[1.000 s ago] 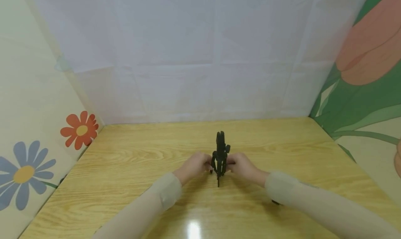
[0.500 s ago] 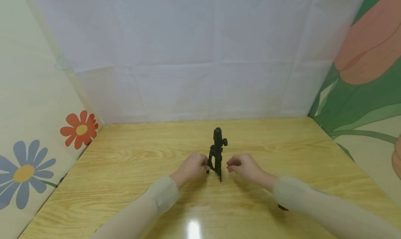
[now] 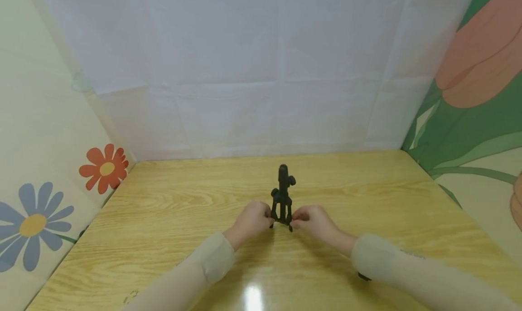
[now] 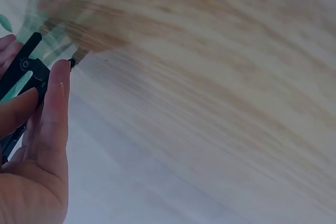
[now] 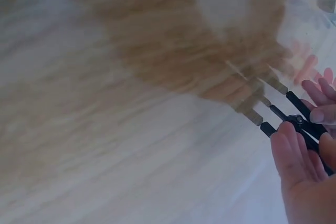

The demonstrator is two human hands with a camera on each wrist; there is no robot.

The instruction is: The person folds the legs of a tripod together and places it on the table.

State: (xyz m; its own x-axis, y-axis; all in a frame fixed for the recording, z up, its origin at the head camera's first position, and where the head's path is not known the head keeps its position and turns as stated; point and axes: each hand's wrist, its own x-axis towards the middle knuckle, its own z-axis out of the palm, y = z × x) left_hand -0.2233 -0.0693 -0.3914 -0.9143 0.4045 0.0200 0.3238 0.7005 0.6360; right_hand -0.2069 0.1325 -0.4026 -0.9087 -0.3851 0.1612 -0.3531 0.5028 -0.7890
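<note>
A small black tripod [image 3: 283, 191] stands upright in the middle of the wooden table [image 3: 195, 188], its legs spread and a knob on either side. My left hand [image 3: 252, 221] pinches the lower left leg between thumb and fingers. On the other side, my right hand [image 3: 317, 222] pinches the lower right leg. The left wrist view has the left thumb and fingers [image 4: 55, 119] around a tripod leg [image 4: 23, 64]. From the right wrist, the leg tips and centre brace [image 5: 299, 119] of the tripod show between both hands.
A white sheet [image 3: 228, 75] hangs behind the table. Flower-patterned panels stand at the left [image 3: 36, 120] and right [image 3: 481, 143]. A small dark object [image 3: 364, 277] shows beneath the right sleeve, its kind unclear.
The tripod has turned so a leg faces each hand, and a second knob now shows at its left. My right hand, apart from it half a second ago, now grips the right leg.
</note>
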